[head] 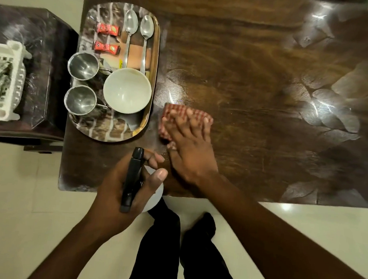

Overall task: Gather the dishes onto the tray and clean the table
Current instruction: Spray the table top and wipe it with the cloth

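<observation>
A shiny steel tray [152,52] lies at the left end of the dark wooden table [257,68]. On it are a white bowl [127,90], two steel cups [83,65] [80,100], two spoons [130,23] [146,27] and two red sachets [108,28] [106,47]. My right hand [189,148] presses flat on a red checked cloth [169,117] just right of the tray. My left hand [123,189] grips a white spray bottle [154,195] with a black trigger head at the table's near edge.
A dark side table [45,46] stands left of the tray with a white plastic rack [9,79] on it. Pale floor tiles and my dark-trousered legs [173,245] lie below the table's near edge. Wet streaks shine on the wood near the cloth.
</observation>
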Available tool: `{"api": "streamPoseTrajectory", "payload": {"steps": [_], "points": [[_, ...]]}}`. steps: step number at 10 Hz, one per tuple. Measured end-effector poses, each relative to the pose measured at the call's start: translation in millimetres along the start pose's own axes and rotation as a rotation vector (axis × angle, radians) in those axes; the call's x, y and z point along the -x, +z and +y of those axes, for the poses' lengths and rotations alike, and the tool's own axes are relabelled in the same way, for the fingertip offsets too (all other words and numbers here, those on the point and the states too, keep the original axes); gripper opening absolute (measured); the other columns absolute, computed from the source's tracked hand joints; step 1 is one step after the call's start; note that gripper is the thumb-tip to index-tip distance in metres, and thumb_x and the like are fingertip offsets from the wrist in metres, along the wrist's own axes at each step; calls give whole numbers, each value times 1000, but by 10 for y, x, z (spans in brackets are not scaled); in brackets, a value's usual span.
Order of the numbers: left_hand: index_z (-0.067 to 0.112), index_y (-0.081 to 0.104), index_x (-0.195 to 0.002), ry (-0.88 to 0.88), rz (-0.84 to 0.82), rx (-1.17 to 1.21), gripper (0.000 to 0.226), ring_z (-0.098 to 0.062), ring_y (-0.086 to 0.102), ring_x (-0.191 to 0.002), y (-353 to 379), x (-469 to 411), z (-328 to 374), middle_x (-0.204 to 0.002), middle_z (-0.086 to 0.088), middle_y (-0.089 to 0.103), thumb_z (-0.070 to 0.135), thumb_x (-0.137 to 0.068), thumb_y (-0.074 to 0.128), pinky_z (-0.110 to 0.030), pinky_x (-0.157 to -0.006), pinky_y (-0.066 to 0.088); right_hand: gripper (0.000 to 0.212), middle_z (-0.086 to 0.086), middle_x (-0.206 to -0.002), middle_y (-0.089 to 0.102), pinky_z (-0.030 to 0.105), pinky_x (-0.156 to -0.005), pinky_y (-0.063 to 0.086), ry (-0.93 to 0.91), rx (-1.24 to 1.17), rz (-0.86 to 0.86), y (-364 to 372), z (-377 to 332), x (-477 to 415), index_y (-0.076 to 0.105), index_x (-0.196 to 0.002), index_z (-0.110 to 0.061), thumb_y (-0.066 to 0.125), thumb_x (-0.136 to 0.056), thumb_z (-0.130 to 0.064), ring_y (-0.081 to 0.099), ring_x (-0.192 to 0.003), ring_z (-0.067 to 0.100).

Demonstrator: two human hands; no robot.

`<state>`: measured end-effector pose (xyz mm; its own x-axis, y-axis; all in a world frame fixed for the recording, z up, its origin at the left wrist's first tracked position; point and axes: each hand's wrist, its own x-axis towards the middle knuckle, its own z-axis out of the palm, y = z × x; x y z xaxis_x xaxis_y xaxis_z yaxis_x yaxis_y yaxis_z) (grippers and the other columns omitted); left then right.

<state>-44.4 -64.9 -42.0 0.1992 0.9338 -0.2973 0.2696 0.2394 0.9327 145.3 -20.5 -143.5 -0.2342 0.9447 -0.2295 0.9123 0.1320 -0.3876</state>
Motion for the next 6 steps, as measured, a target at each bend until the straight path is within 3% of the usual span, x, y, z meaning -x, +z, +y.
{"api": "streamPoseTrajectory", "payload": {"steps": [1, 2, 3, 4, 5, 6], "points": [[28, 66, -109, 42, -12, -65, 32, -10, 70, -89, -35, -14, 17, -95, 6, 68, 54, -92, 73, -13, -82, 53, 71, -1, -178, 25, 64, -132, -3, -326, 74, -117, 82, -81, 252, 28, -169, -30, 53, -103, -40, 8, -168, 32], [31, 65, -107, 124, -67, -157, 21, -6, 69, -105, -156, 47, -17, -107, 14, 67, 41, -93, 76, -10, -88, 50, 69, -2, -177, 28, 62, -133, 0, -399, 107, -153, 62, 42, 351, 27, -169, -29, 51, -105, -38, 9, -168, 31], [25, 69, -99, -90, -177, -160, 15, 0, 73, -94, -183, -175, -171, -107, 3, 69, 11, -95, 74, -9, -80, 54, 71, -6, -180, 20, 58, -134, -1, -457, 236, -182, -47, 360, 362, 23, -171, -33, 45, -103, -40, 7, -168, 27], [27, 69, -80, -358, -293, 19, 46, 1, 72, -65, -205, -191, -225, -80, -1, 65, -15, -97, 59, -14, -65, 55, 73, -8, -181, 14, 60, -134, 3, -401, 255, -167, -135, 540, 349, 18, -171, -35, 44, -103, -41, 4, -168, 26], [29, 80, -97, -249, -138, 59, 32, 5, 74, -102, -262, -220, -390, -104, -3, 73, -2, -95, 71, -15, -90, 52, 70, -7, -181, 11, 65, -132, 8, -271, 251, -138, -165, 574, 319, 16, -172, -34, 39, -107, -43, 1, -169, 26], [16, 71, -100, -485, 29, 392, 17, -29, 69, -122, -241, -244, -388, -102, -5, 68, 0, -100, 65, -2, -72, 52, 67, -8, -181, 9, 66, -132, 7, -201, 211, -133, -134, 486, 360, 15, -172, -35, 35, -110, -49, -3, -169, 24]]}}
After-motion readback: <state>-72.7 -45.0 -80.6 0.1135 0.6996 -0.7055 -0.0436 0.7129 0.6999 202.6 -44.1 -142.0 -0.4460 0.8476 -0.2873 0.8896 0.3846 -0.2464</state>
